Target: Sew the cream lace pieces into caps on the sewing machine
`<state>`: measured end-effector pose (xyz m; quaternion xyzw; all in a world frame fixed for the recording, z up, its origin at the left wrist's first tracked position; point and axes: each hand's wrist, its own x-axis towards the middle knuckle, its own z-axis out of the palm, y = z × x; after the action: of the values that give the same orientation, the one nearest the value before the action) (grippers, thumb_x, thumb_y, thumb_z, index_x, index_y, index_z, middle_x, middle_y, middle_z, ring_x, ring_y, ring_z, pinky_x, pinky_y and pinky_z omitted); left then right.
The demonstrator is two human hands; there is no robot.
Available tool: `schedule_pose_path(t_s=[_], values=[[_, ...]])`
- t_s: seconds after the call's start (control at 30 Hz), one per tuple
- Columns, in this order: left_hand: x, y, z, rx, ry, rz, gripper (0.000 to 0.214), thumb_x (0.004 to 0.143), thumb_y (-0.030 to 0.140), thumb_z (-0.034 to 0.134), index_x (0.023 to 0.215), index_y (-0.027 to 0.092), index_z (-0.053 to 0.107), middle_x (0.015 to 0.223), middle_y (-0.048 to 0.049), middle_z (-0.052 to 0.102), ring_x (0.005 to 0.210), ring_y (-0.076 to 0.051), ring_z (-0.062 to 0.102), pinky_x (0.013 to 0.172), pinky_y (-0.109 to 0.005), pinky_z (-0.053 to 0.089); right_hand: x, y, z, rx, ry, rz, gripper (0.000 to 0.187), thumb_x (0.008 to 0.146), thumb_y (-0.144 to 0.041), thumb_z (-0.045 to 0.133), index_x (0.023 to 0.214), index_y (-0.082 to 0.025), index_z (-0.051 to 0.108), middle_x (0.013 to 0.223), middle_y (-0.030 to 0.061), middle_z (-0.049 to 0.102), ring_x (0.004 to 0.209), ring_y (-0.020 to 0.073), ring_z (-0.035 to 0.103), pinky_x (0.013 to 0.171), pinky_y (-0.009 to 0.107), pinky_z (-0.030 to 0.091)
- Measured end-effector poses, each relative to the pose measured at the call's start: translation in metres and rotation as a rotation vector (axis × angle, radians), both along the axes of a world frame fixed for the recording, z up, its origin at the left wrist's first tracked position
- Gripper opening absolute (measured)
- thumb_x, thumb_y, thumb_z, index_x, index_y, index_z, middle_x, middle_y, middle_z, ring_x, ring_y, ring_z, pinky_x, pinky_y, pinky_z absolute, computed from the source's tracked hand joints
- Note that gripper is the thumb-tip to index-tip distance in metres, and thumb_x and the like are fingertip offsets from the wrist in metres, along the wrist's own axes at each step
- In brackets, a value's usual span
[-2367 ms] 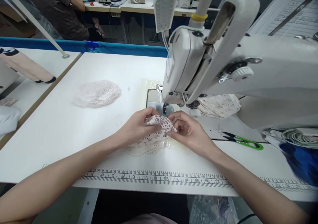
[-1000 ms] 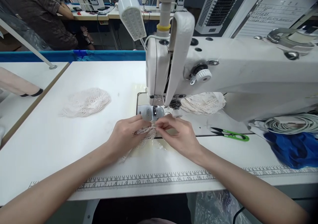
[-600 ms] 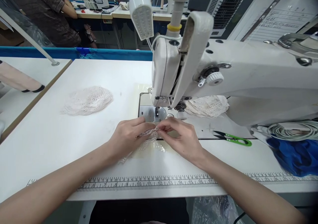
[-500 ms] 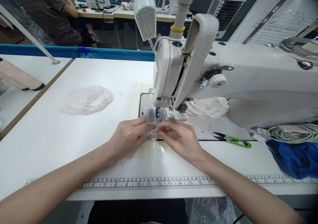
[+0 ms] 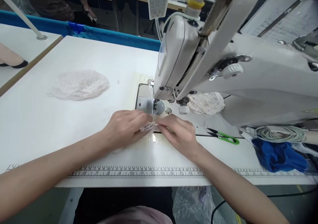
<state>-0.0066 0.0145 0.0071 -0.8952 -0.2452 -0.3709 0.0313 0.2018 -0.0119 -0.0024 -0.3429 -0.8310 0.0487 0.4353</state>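
Between my two hands is a strip of white lace (image 5: 148, 127), just in front of the sewing machine's needle plate (image 5: 146, 105). My left hand (image 5: 126, 126) is closed on the lace, its fingers curled over it so that much of the strip is hidden. From the other side my right hand (image 5: 179, 133) pinches the lace's end between thumb and fingertips. The presser foot (image 5: 155, 105) of the white sewing machine (image 5: 174, 48) stands right behind my fingers, and the lace is apart from it.
A heap of white lace (image 5: 80, 85) lies on the table at left; another lace pile (image 5: 206, 104) is under the machine arm. Green thread snips (image 5: 225, 137), a blue cloth (image 5: 277, 154) and coiled tubing (image 5: 280, 133) lie at right. A printed ruler (image 5: 139, 173) runs along the front edge.
The view has tilted down and turned slightly. Both hands still hold the lace in front of the needle plate, and the fingertips have drawn closer together.
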Motion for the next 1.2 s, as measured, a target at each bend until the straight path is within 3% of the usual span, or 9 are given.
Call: schedule_pose_path(t_s=[0.27,0.5,0.6,0.7,0.83,0.93,1.03,1.13,1.2], values=[[-0.002,-0.005,-0.004,-0.157,-0.046,-0.033,0.013,0.095,0.021,0.047,0.104,0.018,0.055,0.067,0.0052,0.068,0.049,-0.007,0.058,0.051,-0.019,0.046,0.006,0.000,0.014,0.449,-0.237,0.115,0.012,0.085,-0.002,0.063,0.091,-0.011,0.066,0.075,0.0050,0.073,0.073,0.0121,0.069,0.065,0.021,0.060],[0.000,-0.010,-0.004,-0.329,-0.141,-0.088,0.010,0.086,0.017,0.062,0.096,0.019,0.064,0.070,0.0050,0.071,0.053,-0.006,0.062,0.053,-0.015,0.045,0.007,-0.002,0.023,0.628,-0.376,0.111,0.010,0.078,-0.006,0.074,0.075,-0.014,0.070,0.072,0.0035,0.073,0.071,0.0122,0.070,0.068,0.021,0.060],[-0.001,-0.013,0.002,-0.489,-0.146,-0.084,0.006,0.085,0.019,0.064,0.090,0.019,0.067,0.069,0.0047,0.072,0.053,-0.007,0.062,0.051,-0.016,0.044,0.006,-0.007,0.027,0.661,-0.401,0.130,0.009,0.079,-0.007,0.073,0.075,-0.013,0.069,0.073,0.0036,0.073,0.072,0.0128,0.069,0.068,0.021,0.059],[-0.002,-0.017,0.009,-0.736,-0.036,-0.049,0.007,0.084,0.021,0.066,0.088,0.023,0.072,0.065,0.0058,0.071,0.052,-0.008,0.061,0.050,-0.018,0.043,0.005,-0.014,0.031,0.490,-0.390,0.132,0.011,0.084,-0.005,0.066,0.077,-0.013,0.067,0.069,0.0019,0.070,0.067,0.0110,0.066,0.063,0.020,0.056],[0.000,-0.018,0.011,-0.832,0.152,0.097,0.009,0.085,0.028,0.066,0.088,0.026,0.074,0.064,0.0052,0.070,0.050,-0.011,0.059,0.050,-0.022,0.041,0.002,-0.016,0.026,-0.025,-0.304,0.064,0.015,0.093,-0.010,0.054,0.081,-0.016,0.062,0.068,-0.0011,0.065,0.056,0.0076,0.057,0.049,0.019,0.045],[0.005,-0.016,0.005,-0.733,0.239,0.246,0.012,0.088,0.032,0.062,0.089,0.025,0.073,0.057,0.0042,0.066,0.048,-0.013,0.056,0.050,-0.025,0.037,-0.001,-0.006,0.016,-0.284,-0.186,0.034,0.015,0.094,-0.015,0.051,0.084,-0.017,0.062,0.074,0.0001,0.067,0.061,0.0091,0.059,0.052,0.020,0.042],[0.008,-0.014,0.001,-0.685,0.256,0.351,0.025,0.088,0.034,0.063,0.110,0.022,0.063,0.067,0.0030,0.067,0.051,-0.015,0.058,0.051,-0.026,0.038,-0.003,0.007,0.007,-0.428,-0.122,-0.064,0.012,0.091,-0.018,0.055,0.083,-0.018,0.064,0.073,-0.0012,0.067,0.061,0.0102,0.058,0.056,0.022,0.041],[0.007,-0.013,0.000,-0.441,0.229,0.371,0.047,0.082,0.034,0.070,0.122,0.016,0.052,0.103,-0.0076,0.070,0.082,-0.022,0.066,0.069,-0.034,0.047,-0.006,0.016,0.003,-0.526,-0.133,-0.159,0.012,0.090,-0.020,0.058,0.080,-0.020,0.065,0.068,-0.0028,0.064,0.058,0.0106,0.054,0.060,0.025,0.039],[0.007,-0.014,-0.001,-0.188,0.236,0.337,0.043,0.083,0.032,0.070,0.120,0.015,0.055,0.118,-0.0121,0.065,0.105,-0.028,0.061,0.085,-0.041,0.045,-0.008,0.020,0.003,-0.551,-0.145,-0.199,0.014,0.090,-0.023,0.058,0.078,-0.020,0.065,0.064,-0.0032,0.060,0.060,0.0116,0.053,0.065,0.027,0.038]])
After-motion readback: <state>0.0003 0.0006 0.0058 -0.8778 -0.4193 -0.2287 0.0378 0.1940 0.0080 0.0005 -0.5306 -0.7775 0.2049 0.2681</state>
